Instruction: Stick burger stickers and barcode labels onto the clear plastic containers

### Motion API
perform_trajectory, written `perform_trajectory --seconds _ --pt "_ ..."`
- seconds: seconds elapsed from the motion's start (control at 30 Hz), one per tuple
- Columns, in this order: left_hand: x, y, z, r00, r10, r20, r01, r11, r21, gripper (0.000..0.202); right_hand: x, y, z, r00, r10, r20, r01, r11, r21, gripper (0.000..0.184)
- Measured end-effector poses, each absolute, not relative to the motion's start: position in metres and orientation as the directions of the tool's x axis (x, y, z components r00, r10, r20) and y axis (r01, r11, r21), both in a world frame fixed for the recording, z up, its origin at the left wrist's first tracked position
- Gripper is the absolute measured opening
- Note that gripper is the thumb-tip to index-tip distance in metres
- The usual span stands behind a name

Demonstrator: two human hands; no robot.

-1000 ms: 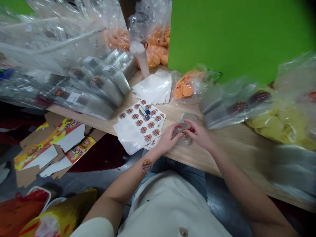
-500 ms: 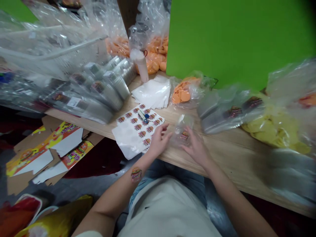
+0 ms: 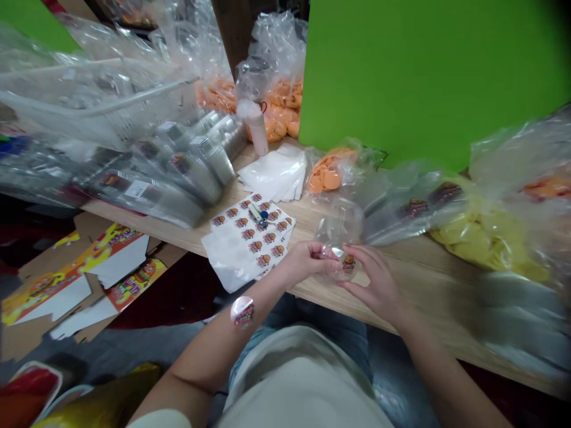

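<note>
A clear plastic container (image 3: pixel 342 223), with what looks like its lid folded open, is between my two hands above the table's front edge. A round burger sticker (image 3: pixel 348 263) shows on its near part. From the left, my left hand (image 3: pixel 310 261) pinches the container's near part with thumb and fingers. My right hand (image 3: pixel 372 279) grips the right edge, fingers on the far side and thumb on the near side. Left of them lies a sheet of burger stickers (image 3: pixel 255 245), with a small blue-and-white tool (image 3: pixel 261 217) on top. Another round sticker (image 3: pixel 242 311) sits on my left forearm.
White sheets (image 3: pixel 274 173) and a bag of orange discs (image 3: pixel 328 173) lie behind. Stacked clear containers (image 3: pixel 151 196) and a white basket (image 3: pixel 89 107) stand left. Bagged containers (image 3: pixel 392 214) and yellow pieces (image 3: pixel 486 238) are right. Flattened printed boxes (image 3: pixel 111 261) lie below left.
My left hand has moved right and closed on the container. My right hand has shifted slightly right and nearer. The container has come closer to me.
</note>
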State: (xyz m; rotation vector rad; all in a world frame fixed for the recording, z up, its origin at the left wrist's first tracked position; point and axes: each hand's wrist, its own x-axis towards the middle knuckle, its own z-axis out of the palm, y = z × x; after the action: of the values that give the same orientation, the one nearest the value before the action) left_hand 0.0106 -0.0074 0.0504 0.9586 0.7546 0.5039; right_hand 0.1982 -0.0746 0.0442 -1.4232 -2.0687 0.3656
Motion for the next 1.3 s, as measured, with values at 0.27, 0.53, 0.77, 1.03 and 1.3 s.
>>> perform_trajectory --seconds 0.27,0.53,0.77,1.03,1.3 --pt "0.010 -0.007 0.052 0.418 0.844 -0.335 0.028 0.356 0.934 0.040 0.206 -0.084 0.052 -0.190 0.925 0.328 0.788 0.343 -0.511 0.059" --pt "0.020 0.005 0.031 0.367 0.897 -0.247 0.230 0.169 0.958 0.038 0.317 -0.035 0.123 -0.127 0.899 0.420 0.936 0.249 -0.250 0.058" --pt "0.022 0.014 -0.002 0.183 0.983 -0.022 0.631 -0.100 0.769 0.041 0.421 0.037 0.142 -0.163 0.984 0.072 0.955 0.176 -0.239 0.062" --pt "0.029 0.017 0.025 0.386 0.893 0.230 0.671 -0.443 0.595 0.027 0.259 -0.033 0.131 -0.228 0.879 0.419 0.870 0.377 -0.317 0.036" --pt "0.050 0.035 0.023 0.490 0.867 0.091 0.701 -0.454 0.550 0.027 0.095 -0.063 0.083 -0.521 0.791 0.321 0.556 0.600 -0.575 0.021"
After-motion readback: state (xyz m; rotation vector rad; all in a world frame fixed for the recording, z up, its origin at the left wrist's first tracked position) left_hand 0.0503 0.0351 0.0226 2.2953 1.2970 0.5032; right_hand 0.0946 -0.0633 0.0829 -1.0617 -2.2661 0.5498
